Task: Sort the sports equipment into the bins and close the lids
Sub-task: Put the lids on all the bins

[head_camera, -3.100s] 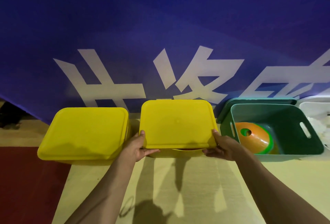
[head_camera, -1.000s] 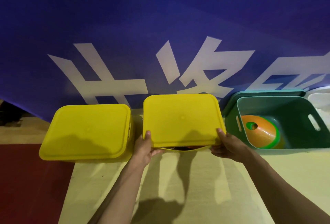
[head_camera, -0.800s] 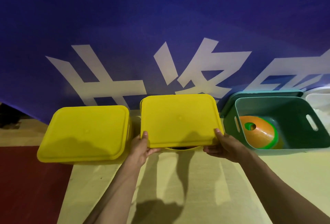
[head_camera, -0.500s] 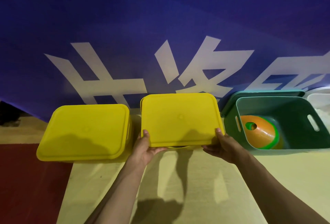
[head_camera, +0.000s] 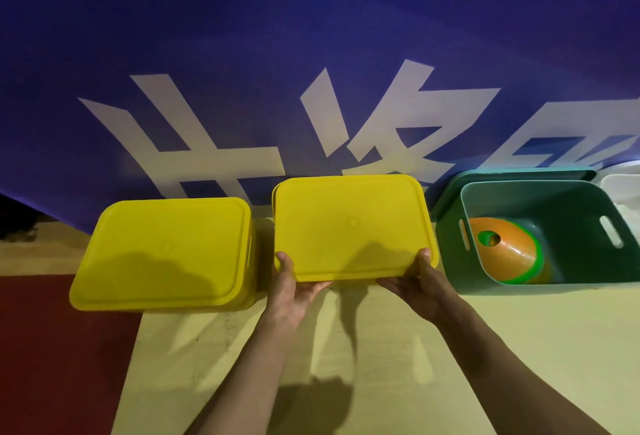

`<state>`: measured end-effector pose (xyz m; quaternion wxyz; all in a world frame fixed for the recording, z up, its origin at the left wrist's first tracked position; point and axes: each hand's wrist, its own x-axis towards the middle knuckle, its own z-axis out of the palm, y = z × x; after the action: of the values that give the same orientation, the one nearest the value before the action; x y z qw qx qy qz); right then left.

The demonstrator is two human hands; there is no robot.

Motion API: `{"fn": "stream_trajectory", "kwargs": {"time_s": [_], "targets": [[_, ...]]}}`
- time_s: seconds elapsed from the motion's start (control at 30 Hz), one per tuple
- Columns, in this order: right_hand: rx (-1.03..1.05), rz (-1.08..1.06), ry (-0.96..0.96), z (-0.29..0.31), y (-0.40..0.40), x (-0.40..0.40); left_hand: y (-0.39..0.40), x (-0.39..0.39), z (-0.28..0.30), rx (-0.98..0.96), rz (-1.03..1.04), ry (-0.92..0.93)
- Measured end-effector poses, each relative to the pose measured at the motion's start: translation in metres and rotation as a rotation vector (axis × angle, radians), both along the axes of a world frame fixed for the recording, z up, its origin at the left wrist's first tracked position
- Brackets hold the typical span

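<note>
Behind your bins hangs a blue banner (head_camera: pixel 311 36) with large white characters, over a pale yellow floor (head_camera: pixel 398 365). Seen from your head camera, your left hand (head_camera: pixel 294 287) and right hand (head_camera: pixel 417 287) grip the near corners of the middle yellow lid (head_camera: pixel 349 226), thumbs on top and fingers curled underneath. To your left, a second yellow bin (head_camera: pixel 166 251) sits lidded. To your right, an open green bin (head_camera: pixel 571 226) holds stacked orange and green disc cones (head_camera: pixel 509 249), with its lid (head_camera: pixel 512 173) propped behind.
</note>
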<state>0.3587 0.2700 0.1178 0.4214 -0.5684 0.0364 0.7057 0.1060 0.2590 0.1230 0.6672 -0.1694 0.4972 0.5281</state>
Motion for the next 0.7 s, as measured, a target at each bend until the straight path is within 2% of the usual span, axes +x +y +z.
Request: {"fn": "stream_trajectory", "kwargs": {"time_s": [0.2, 0.3, 0.37, 0.5, 0.57, 0.7], "targets": [[0.000, 0.229, -0.264, 0.001, -0.002, 0.020, 0.003, -0.011, -0.004, -0.043, -0.079, 0.022], [-0.014, 0.361, -0.416, 0.004, 0.006, 0.032, 0.005, -0.017, -0.004, -0.013, -0.154, 0.126], [0.000, 0.454, -0.585, 0.007, 0.017, 0.033, 0.010, -0.018, -0.004, 0.002, -0.268, 0.322], [0.065, 0.665, -1.041, 0.007, 0.040, 0.021, 0.024, -0.014, 0.001, -0.058, -0.584, 1.025], [0.088, 0.684, -1.131, 0.004, 0.050, 0.017, 0.034, -0.013, 0.004, -0.047, -0.659, 1.150], [0.135, 0.729, -1.205, -0.002, 0.065, 0.018, 0.051, -0.016, 0.004, 0.051, -0.693, 1.206]]}}
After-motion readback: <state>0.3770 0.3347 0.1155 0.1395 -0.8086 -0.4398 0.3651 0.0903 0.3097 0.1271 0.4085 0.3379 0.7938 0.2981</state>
